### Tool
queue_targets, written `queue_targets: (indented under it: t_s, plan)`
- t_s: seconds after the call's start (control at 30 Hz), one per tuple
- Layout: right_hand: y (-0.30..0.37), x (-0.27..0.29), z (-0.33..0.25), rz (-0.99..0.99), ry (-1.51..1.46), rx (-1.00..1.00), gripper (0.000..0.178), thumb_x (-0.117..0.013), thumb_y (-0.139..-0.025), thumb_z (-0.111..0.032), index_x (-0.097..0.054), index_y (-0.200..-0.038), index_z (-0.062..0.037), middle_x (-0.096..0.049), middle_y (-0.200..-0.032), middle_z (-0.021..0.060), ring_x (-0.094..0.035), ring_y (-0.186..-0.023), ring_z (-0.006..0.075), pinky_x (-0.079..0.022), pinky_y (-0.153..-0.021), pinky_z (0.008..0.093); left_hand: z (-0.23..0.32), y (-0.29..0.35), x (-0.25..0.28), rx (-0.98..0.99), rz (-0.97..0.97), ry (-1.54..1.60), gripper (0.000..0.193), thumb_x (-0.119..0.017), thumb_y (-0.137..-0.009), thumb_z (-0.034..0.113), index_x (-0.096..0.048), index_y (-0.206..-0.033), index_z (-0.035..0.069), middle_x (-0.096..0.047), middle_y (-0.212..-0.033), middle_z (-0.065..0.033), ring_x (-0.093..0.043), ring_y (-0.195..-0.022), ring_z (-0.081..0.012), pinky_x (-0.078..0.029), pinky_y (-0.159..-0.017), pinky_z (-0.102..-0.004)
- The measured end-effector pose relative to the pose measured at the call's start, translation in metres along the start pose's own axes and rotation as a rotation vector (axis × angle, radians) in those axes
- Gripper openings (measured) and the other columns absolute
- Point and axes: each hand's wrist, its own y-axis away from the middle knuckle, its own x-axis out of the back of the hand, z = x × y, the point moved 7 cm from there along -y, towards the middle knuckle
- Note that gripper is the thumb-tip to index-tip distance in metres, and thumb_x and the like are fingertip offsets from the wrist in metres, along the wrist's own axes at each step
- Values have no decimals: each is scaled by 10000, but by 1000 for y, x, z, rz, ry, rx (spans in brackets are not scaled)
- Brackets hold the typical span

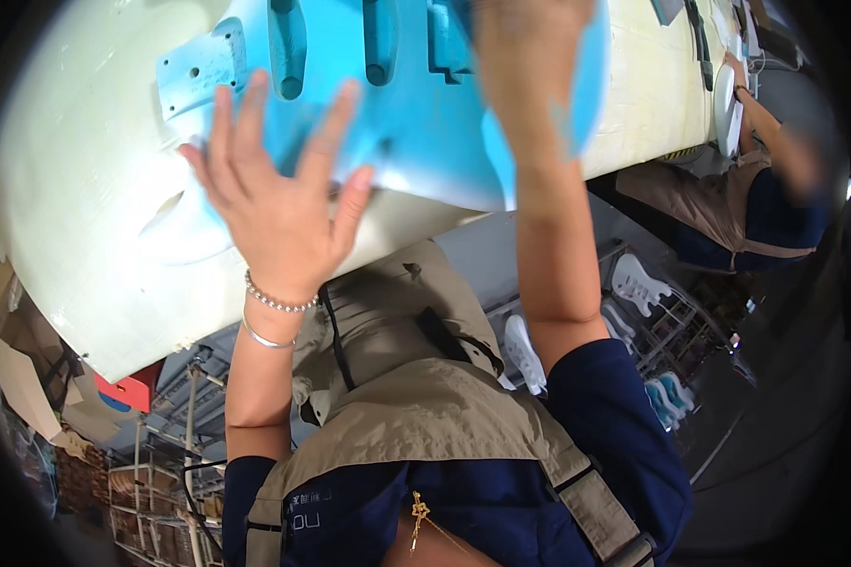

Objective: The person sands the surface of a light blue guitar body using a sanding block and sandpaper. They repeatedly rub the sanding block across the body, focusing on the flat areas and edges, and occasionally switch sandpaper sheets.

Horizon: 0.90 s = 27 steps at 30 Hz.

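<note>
A glossy light-blue electric guitar body (425, 132) lies on a pale, cream-coloured work table (76, 189). Several cut-out pockets run along its far side, and a neck pocket (199, 71) with small holes is at its left. My left hand (279, 208) rests with spread fingers over the near left part of the body, holding nothing. A bead bracelet and a metal bangle circle that wrist. Over the right part of the body reaches my right hand (529, 47), smeared by motion and cut off by the upper edge, so its fingers are hidden.
At the right, another person (775, 203) handles a white curved piece (725, 109) at the table's far end. Below, racks hold white guitar bodies (641, 283) and blue ones (669, 397). Cardboard (24, 387) and a metal-tube rack (161, 482) stand lower left.
</note>
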Motion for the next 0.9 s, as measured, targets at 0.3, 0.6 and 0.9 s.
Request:
queue_targets:
  t_s: [0.3, 0.6, 0.9]
  plan:
    - [94, 26, 70, 20, -1425, -1176, 350, -426, -1002, -203, -566, -1194, 54, -655, -1077, 121, -632, -900, 185, -513, -789, 314, 28, -66, -26, -125, -80, -241, 409, -543, -917, 476, -548, -1324, 438, -285, -1536, -59, -193, -1427, -345, 11, -1079, -679]
    - [114, 27, 47, 244, -1525, -1235, 317, -582, -922, -42, -498, -1216, 44, -655, -1052, 170, -636, -1056, 297, -503, -924, 375, 32, -27, 1, -127, -286, 173, 337, -639, -872, 387, -669, -1172, 236, -428, -1406, -87, -248, -1402, -361, -21, -1103, -645]
    - [122, 65, 58, 70, -1344, -873, 496, -622, -922, -272, -436, -1267, 32, -581, -1195, 294, -563, -1169, 375, -382, -1044, 503, 20, -21, 25, -76, -11, 464, 107, -771, -682, 130, -682, -723, 173, -591, -1043, 2, -519, -1190, -286, -105, -1143, -585]
